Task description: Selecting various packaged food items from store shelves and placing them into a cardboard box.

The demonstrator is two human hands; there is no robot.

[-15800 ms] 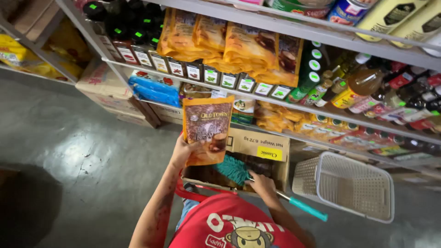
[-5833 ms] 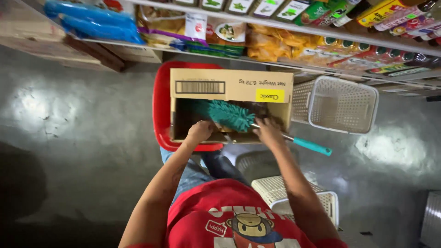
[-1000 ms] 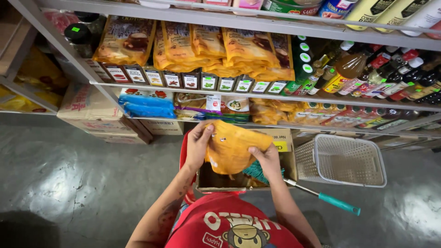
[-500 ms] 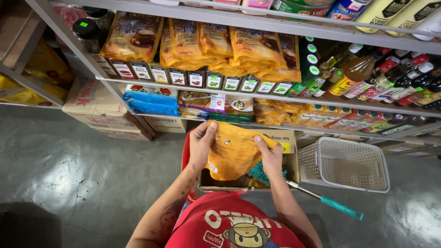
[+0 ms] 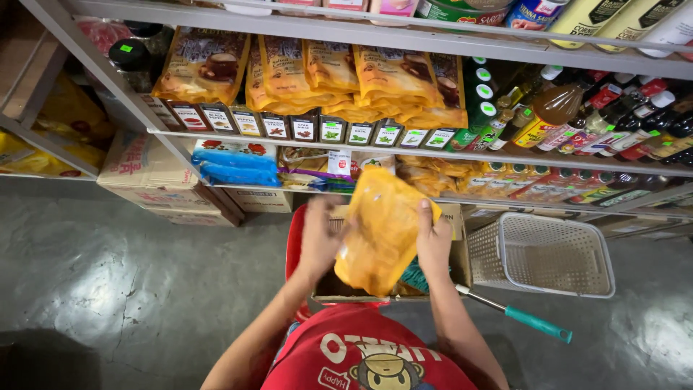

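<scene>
Two raised hands, left hand (image 5: 320, 242) and right hand (image 5: 434, 242), clasp a yellow pouch (image 5: 381, 230) by its sides.

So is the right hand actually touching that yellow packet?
Touching. The head view shows the right hand with its fingers wrapped over the right edge of the yellow packet, while the left hand grips the other side.

A pouch (image 5: 379, 235) sits between both hands, above a box (image 5: 456, 271); a basket (image 5: 552, 254) lies right, shelves (image 5: 433, 153) beyond.
</scene>
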